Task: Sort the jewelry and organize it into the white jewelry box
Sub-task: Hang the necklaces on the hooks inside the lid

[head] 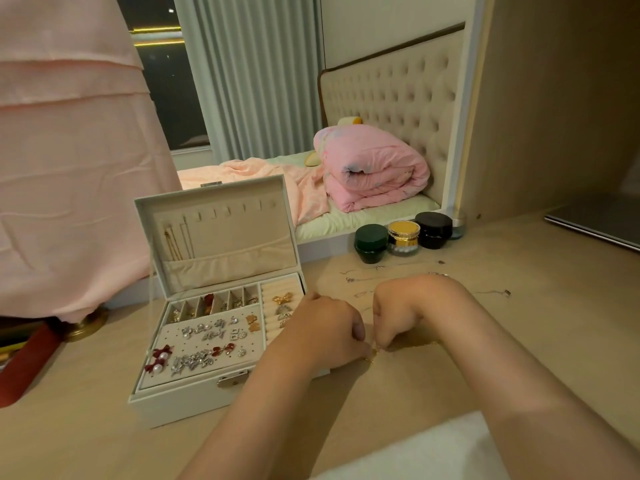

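Observation:
The white jewelry box stands open on the desk at the left, its lid upright with gold chains hanging inside. Its tray holds several earrings, red bows with pearls, and gold bow pieces in the ring rolls. Just right of the box, my left hand and my right hand meet over the desk, fingertips pinched on a thin gold necklace that lies partly on the wood. Several thin silver chains lie loose on the desk behind my hands.
Three small jars, green, gold-lidded and black, stand at the desk's back edge. A laptop corner sits far right. Pink fabric hangs at the left. A bed with a rolled pink quilt lies beyond.

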{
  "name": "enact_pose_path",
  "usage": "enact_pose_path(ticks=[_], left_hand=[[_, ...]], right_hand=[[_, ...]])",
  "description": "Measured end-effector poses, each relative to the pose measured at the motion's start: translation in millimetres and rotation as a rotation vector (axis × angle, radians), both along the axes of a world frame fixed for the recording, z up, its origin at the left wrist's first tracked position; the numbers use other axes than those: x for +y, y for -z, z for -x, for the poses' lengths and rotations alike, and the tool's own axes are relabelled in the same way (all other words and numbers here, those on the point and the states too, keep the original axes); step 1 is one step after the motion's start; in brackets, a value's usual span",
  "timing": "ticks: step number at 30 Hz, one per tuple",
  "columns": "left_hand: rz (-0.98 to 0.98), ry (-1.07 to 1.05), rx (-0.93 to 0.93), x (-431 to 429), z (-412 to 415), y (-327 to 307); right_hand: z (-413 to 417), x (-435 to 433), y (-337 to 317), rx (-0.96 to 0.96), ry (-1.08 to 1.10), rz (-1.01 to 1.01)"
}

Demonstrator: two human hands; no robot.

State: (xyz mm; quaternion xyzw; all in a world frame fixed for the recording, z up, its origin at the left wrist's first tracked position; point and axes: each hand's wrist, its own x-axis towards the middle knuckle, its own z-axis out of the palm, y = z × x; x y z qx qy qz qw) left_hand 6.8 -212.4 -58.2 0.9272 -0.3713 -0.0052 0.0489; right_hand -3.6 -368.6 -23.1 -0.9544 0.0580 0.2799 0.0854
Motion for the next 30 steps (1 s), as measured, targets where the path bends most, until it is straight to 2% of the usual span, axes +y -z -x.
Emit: enact_pose_path(ticks=[11,14,18,24,27,30], left_hand=[[-0.046,0.029,-0.099,-9.0,13.1,-1.3],[-0.04,0.024,-0.085,-4.9,12.3,-0.7],[0.151,-0.02,-0.03,3.2,9.3,-17.9],[0.777,-0.161,0.527,20.7,-0.8,-43.4],[0.995,-0.162,0.736,26.3,1.1,-55.5],[1.118,-0.084,0.87,36.9,6.4,-71.4]], right_hand=[[4.0,10.5,-4.1,0.032,-0.052,0.053],[4.5,4.0,-9.4,0.003,-0.084,-0.069],[7.3,-15.2,-19.9,-0.029,-0.069,-0.419],[10.0,-19.5,-25.7,-0.107,-0.091,-1.009],[12.5,-12.5,-33.4,-0.138,-0.093,-1.155],[17.8,-0.8,-47.6,-0.19,-0.083,-1.238]])
